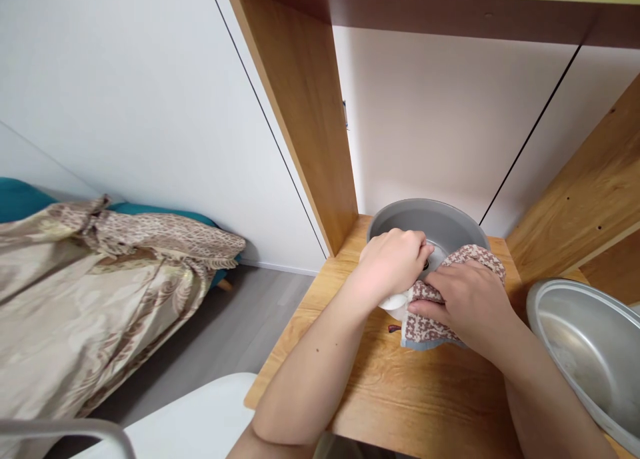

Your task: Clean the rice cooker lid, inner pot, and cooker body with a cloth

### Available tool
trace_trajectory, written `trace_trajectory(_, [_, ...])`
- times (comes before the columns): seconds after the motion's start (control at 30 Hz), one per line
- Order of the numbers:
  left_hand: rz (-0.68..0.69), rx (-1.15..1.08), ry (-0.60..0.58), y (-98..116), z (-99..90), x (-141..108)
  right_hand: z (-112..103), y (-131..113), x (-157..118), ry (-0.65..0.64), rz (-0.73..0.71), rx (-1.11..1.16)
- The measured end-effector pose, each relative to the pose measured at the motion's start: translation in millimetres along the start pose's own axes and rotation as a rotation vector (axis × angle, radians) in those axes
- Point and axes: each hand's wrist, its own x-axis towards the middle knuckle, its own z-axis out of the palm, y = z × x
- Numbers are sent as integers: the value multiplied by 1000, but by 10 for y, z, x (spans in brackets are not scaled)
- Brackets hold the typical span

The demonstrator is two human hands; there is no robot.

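Note:
A round rice cooker body [440,219] with a grey inside wall stands lidless on a wooden shelf [430,392]. Part of a metal plate shows at its bottom. My left hand [395,262] is closed over the cooker's near left rim, fingers curled inward. In my right hand [470,299] is a brown-and-white patterned towel [425,327], draped over the near right rim and pressed against it. The towel's blue-edged corner and a small dark loop hang down in front. White outer casing of the cooker shows just below my left hand.
A silver metal inner pot [570,342] lies at the right, beside my right forearm. Wooden uprights [300,112] flank the shelf, with a board overhead. A white chair [200,412] is at lower left, and a cloth-covered sofa [125,292] stands along the left wall.

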Motion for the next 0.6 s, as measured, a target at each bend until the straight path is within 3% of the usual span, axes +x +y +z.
trace_trajectory(0.6, [-6,44,-79,-11,-66,-1,9,-23,14,-47,40,58])
